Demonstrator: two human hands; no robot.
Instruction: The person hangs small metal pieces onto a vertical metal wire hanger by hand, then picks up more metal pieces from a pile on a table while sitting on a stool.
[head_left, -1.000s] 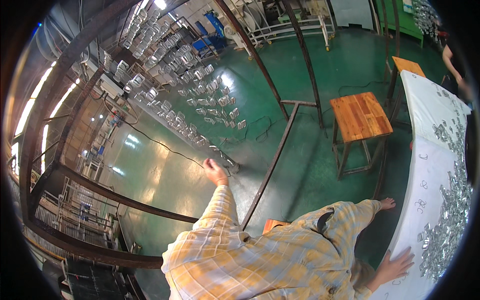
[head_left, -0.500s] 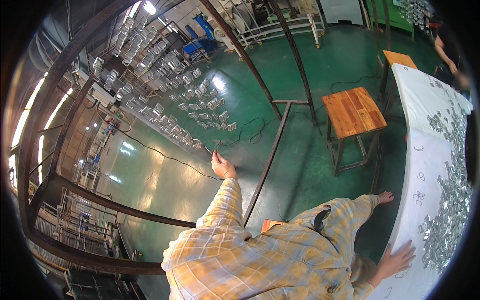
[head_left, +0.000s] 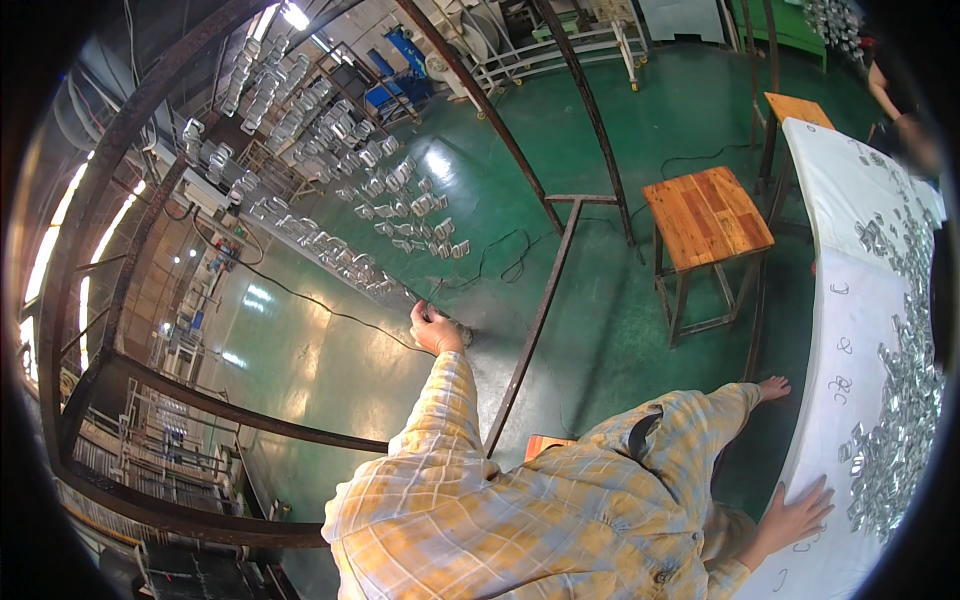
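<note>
My left hand (head_left: 437, 331) reaches forward at the end of a plaid sleeve, with fingers closed in a pinch. Whatever sits between the fingertips is too small to make out. Just beyond them is the near end of a long row of shiny metal loop-shaped pieces (head_left: 345, 258). My right hand (head_left: 793, 516) lies flat with fingers spread on a white cloth-covered table (head_left: 815, 420) with pen marks. Many small shiny metal pieces (head_left: 905, 400) are heaped along that table, to the right of this hand and apart from it.
Dark metal frame bars (head_left: 540, 325) surround me. A wooden-topped stool (head_left: 708, 218) stands ahead, with a second stool (head_left: 797, 108) behind it. A black cable (head_left: 310, 300) crosses the green floor. A co-worker's arm (head_left: 885, 95) shows at the far right. What looks like a bare foot (head_left: 773, 388) extends near the table.
My left hand has shifted slightly left, its fingers still pinched. My right hand stays flat on the table. The co-worker's hand at the far right has moved a little.
</note>
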